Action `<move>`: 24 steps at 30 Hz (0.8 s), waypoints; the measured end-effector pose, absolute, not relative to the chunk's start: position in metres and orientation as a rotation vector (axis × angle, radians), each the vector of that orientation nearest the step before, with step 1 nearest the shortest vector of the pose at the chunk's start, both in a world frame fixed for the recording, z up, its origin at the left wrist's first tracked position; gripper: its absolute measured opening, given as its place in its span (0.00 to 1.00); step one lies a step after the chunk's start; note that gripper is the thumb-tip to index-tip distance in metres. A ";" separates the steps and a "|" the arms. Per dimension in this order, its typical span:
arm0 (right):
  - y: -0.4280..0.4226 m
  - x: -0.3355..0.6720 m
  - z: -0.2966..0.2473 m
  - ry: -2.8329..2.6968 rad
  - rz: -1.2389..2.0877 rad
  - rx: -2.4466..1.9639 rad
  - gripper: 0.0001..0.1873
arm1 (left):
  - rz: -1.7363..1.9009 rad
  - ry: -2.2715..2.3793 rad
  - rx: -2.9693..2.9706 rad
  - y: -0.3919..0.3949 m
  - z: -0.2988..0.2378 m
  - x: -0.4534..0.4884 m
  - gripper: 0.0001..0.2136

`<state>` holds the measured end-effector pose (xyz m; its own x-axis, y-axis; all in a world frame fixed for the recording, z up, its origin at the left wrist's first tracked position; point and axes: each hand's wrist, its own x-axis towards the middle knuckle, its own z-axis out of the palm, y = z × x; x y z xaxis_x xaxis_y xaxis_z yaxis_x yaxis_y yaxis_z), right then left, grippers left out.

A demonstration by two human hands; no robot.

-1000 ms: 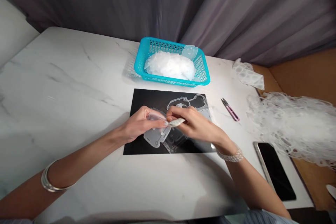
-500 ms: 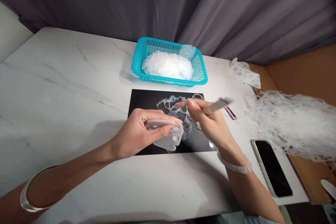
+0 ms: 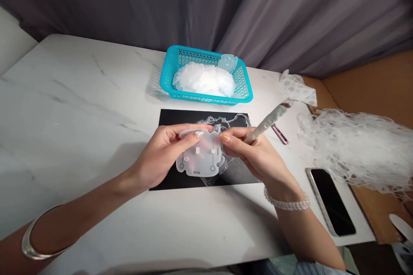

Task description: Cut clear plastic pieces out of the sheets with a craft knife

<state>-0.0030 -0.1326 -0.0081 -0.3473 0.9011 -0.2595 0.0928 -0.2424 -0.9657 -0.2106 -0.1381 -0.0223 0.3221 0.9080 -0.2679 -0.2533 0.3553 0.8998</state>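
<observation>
My left hand [image 3: 166,148] is closed around the upper left edge of a translucent, flat moulded piece [image 3: 201,161] with small holes and notched edges. The piece faces me, tilted, above a black mat [image 3: 166,180]. My right hand [image 3: 254,152] grips a slim tool with a pale wrapped handle [image 3: 269,122], which points up and to the right; its working tip is hidden by my fingers. The right thumb and fingertips are at the piece's right edge. Thin clear trimmings [image 3: 237,121] lie on the mat behind the hands.
Behind the mat stands a blue basket [image 3: 166,75] heaped with similar translucent pieces [image 3: 204,79]. To the right are a pink cutter [image 3: 280,134], a phone [image 3: 334,202], a large heap of clear trimmings [image 3: 358,150] and a perforated white sheet [image 3: 298,87]. A grey curtain [image 3: 129,4] hangs behind.
My left hand has turned the piece so its broad face shows. My right hand has come down and left to the piece's edge, with the tool still in it.
</observation>
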 end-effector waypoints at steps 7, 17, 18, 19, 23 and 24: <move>-0.132 -0.007 -0.005 -1.430 1.738 -1.285 0.16 | 0.921 0.923 0.782 -0.136 -0.023 -0.210 0.09; -0.131 -0.005 -0.010 -1.494 1.654 -1.310 0.17 | 0.930 0.940 0.764 -0.136 -0.025 -0.210 0.10; -0.131 -0.006 -0.010 -1.493 1.649 -1.318 0.14 | 0.939 0.950 0.782 -0.136 -0.026 -0.210 0.11; -0.131 -0.007 -0.010 -1.485 1.652 -1.323 0.12 | 0.948 0.961 0.799 -0.136 -0.027 -0.210 0.11; -0.130 -0.006 -0.013 -1.415 1.683 -1.347 0.07 | 1.012 1.018 0.838 -0.136 -0.030 -0.210 0.13; -0.130 -0.004 -0.014 -1.399 1.689 -1.349 0.06 | 1.032 1.032 0.844 -0.135 -0.030 -0.210 0.14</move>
